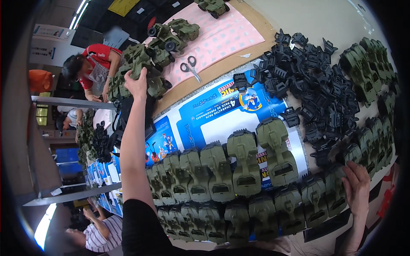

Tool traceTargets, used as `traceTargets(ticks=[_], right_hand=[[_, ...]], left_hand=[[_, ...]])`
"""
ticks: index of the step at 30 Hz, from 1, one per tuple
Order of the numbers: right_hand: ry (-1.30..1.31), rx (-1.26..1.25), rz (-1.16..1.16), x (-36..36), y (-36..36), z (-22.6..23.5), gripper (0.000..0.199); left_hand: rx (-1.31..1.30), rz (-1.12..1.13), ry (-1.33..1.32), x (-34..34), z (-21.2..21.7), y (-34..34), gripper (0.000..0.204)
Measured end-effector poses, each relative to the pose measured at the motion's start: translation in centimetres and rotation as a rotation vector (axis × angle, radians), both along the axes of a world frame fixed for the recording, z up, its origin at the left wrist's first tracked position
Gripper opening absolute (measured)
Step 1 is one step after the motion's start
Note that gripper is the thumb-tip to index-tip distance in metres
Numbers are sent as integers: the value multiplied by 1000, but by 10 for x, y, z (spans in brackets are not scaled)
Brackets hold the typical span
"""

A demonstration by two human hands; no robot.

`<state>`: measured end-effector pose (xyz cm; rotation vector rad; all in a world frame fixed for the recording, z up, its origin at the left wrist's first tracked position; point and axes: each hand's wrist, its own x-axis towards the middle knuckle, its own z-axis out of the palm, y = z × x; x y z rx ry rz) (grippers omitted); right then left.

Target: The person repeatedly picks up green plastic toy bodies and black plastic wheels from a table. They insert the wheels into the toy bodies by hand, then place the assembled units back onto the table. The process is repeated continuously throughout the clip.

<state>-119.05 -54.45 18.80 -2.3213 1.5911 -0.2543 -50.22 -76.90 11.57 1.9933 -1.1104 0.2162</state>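
My left hand (136, 84) reaches far out to a cluster of green toy vehicles at the upper left. Its thumb and fingers close around part of a green toy vehicle (137, 57); some fingertips are hidden. On the right, my right hand (358, 187) lies with loosely bent fingers at the end of a row of green toy vehicle bodies (314, 204). It touches the nearest body without a visible grip. More green bodies (244, 164) stand in a second row beyond that one.
Black plastic parts (316, 89) lie heaped at the right, beside more green bodies (363, 72). Scissors (191, 68) rest by a pink patterned cloth (218, 38). Blue printed sheets (192, 123) cover the table. Across it, a person in red (96, 68) works; a striped shirt (102, 234) shows lower left.
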Motion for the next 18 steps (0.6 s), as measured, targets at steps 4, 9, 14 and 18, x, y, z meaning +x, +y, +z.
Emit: traceTargets(ticks=[4, 9, 14, 18], right_hand=[[-117, -73, 131, 18, -18, 7, 28], [-532, -72, 299, 58, -55, 18, 51], [-1154, 806, 393, 95, -61, 20, 115], [-1118, 1013, 518, 91, -21, 30, 100]], left_hand=[[-135, -395, 291, -56, 48, 84, 51], [70, -677, 716, -143, 112, 202, 58], [420, -1005, 776, -238, 140, 248, 63], [440, -1139, 967, -281, 131, 261, 73]])
